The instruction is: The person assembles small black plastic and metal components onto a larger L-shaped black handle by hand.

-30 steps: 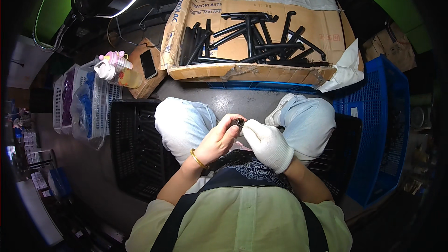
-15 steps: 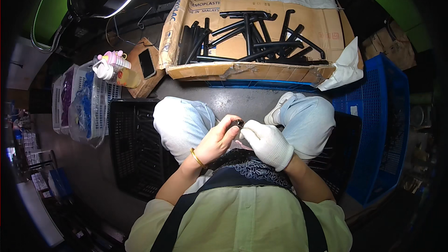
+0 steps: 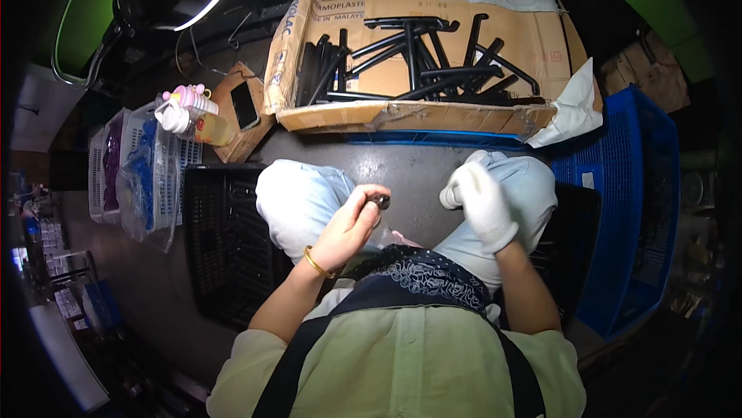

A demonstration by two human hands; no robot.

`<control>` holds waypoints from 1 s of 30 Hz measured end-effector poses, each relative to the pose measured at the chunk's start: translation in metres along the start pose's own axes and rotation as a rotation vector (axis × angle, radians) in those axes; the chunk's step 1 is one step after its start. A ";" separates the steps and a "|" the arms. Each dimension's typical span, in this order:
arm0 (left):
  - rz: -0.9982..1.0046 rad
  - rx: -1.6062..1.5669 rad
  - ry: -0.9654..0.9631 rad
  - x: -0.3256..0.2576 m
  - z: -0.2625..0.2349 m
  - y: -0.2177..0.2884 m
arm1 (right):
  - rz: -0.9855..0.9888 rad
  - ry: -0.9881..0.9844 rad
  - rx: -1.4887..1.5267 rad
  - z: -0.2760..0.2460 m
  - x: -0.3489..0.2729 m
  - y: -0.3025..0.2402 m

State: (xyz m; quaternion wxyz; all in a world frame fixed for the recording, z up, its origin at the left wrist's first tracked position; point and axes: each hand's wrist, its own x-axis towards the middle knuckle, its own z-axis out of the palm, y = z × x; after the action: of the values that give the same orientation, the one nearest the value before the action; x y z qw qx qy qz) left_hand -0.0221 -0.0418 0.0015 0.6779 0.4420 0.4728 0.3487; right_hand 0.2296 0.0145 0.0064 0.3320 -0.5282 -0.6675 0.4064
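Observation:
My bare left hand (image 3: 352, 225), a gold bangle on its wrist, is closed around a black plastic part (image 3: 381, 201). Only the part's shiny end shows past my thumb and fingers; the rest is hidden. In a white knitted glove, my right hand (image 3: 485, 205) is in the air over my right leg, close to my white shoe. Its back faces up and its fingertips are blurred and partly hidden, so whether it grips anything is unclear. Ahead, a cardboard box (image 3: 332, 118) with a cut-down front holds several black tubes with bent ends (image 3: 412, 58).
Black crates (image 3: 220, 255) flank my legs, the left one holding dark parts. A tall blue crate (image 3: 618, 209) stands at the right. Bottles (image 3: 205, 126), a phone (image 3: 244, 105) on a board and white baskets (image 3: 158, 217) are at the left. A lamp (image 3: 170, 0) hangs upper left.
My right hand has left the black part and moved right, toward my shoe. My left hand has shifted slightly left and keeps hold of the part.

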 end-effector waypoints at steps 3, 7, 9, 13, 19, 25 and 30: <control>0.261 -0.040 0.188 0.024 0.003 0.001 | 0.163 -0.036 0.323 0.039 -0.004 -0.037; 0.273 -0.294 0.188 0.030 0.013 -0.005 | 0.118 0.027 0.389 0.065 -0.002 -0.062; 0.228 -0.608 0.149 0.030 0.023 -0.004 | 0.106 -0.017 0.411 0.069 0.002 -0.067; 0.344 -0.774 0.194 0.033 0.028 -0.020 | 0.126 0.001 0.423 0.064 -0.005 -0.066; 0.472 -0.620 0.230 0.039 0.020 -0.031 | -0.100 -0.121 0.152 0.063 -0.018 -0.068; 0.535 -0.534 0.271 0.039 0.023 -0.030 | -0.133 -0.176 0.120 0.062 -0.017 -0.069; 0.558 -0.444 0.305 0.036 0.021 -0.030 | -0.172 -0.188 0.088 0.061 -0.019 -0.069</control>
State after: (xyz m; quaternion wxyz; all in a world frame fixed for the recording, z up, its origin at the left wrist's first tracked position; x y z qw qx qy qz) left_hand 0.0110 -0.0262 -0.0353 0.5582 0.3392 0.3425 0.6753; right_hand 0.1502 -0.0231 0.0400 0.3245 -0.4135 -0.7202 0.4528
